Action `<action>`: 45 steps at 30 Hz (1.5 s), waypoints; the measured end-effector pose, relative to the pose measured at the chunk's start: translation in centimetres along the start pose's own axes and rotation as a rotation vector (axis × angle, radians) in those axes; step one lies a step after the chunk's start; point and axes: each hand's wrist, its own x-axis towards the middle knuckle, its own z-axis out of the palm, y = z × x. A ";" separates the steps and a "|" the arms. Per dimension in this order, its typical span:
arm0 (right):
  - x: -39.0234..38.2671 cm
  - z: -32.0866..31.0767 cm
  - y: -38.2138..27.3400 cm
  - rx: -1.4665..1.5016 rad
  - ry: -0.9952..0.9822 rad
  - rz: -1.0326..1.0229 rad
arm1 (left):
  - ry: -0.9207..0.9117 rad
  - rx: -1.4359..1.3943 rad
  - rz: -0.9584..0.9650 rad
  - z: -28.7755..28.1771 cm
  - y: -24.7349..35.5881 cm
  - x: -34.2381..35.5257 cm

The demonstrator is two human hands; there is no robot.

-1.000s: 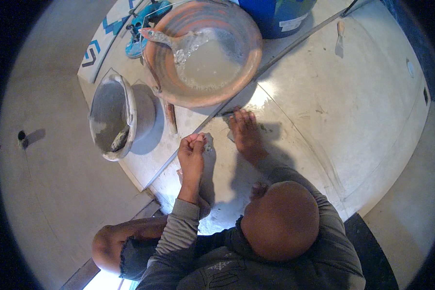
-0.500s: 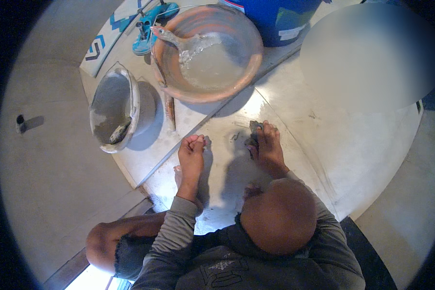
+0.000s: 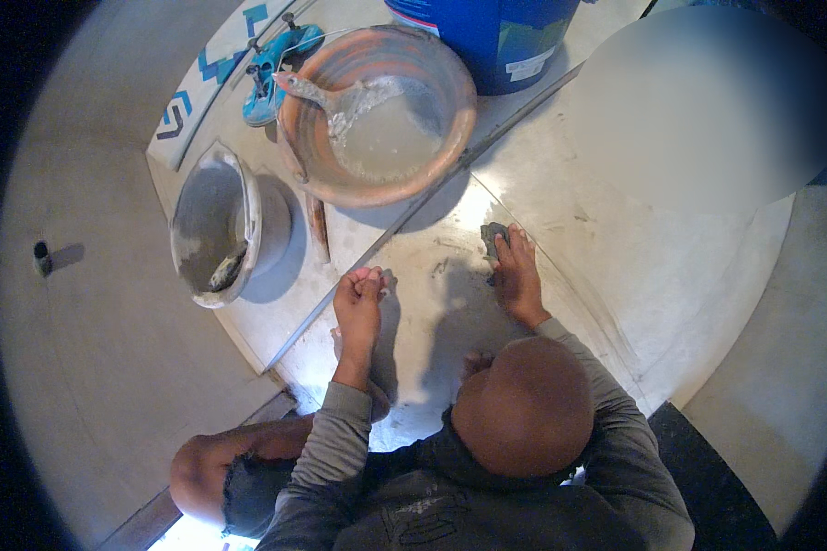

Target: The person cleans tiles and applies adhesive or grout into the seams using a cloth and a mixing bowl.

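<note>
My left hand (image 3: 358, 312) has its fingers curled together low over the pale work surface (image 3: 413, 275), left of centre; anything between them is too small to name. My right hand (image 3: 519, 280), further right, grips a dark grey-green pad (image 3: 492, 239) pressed to the surface beside dark smears and a thin seam. Above my hands stands a terracotta-coloured basin (image 3: 379, 193) of cloudy water, with a coated tool (image 3: 308, 87) resting inside. Left of it, a pale bucket (image 3: 271, 225) holds a small tool (image 3: 225, 271). A wooden handle (image 3: 318, 230) lies between them.
A blue bucket (image 3: 487, 37) stands behind the basin, near a teal tool (image 3: 265, 78) and a printed board (image 3: 188, 110). A long strip (image 3: 377, 246) crosses the surface diagonally. My knees (image 3: 198, 468) are at the lower edge. The upper right is blurred out.
My right hand has slid to the right with the pad, which shows more beside its fingers now. My left hand sits slightly lower, its fingers still curled.
</note>
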 end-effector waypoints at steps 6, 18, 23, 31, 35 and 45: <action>1.2 4.4 -3.2 0.040 0.175 -0.178 | 0.037 0.026 -0.012 0.0 0.2 0.2; -3.9 2.5 -2.2 0.722 -0.125 -0.276 | -0.120 0.012 0.040 3.2 1.8 -0.1; -2.1 -6.8 7.9 0.672 0.314 0.275 | -0.171 0.014 0.014 3.6 0.5 -0.2; 1.6 -7.4 9.9 0.201 0.502 0.057 | -0.132 0.006 0.018 3.5 -0.1 0.2; 1.2 -4.4 5.7 0.215 0.389 -0.010 | -0.136 0.002 0.000 4.4 -0.1 -0.1; 0.9 -1.6 3.0 -0.109 0.239 -0.051 | -0.277 0.024 0.022 6.7 0.5 0.1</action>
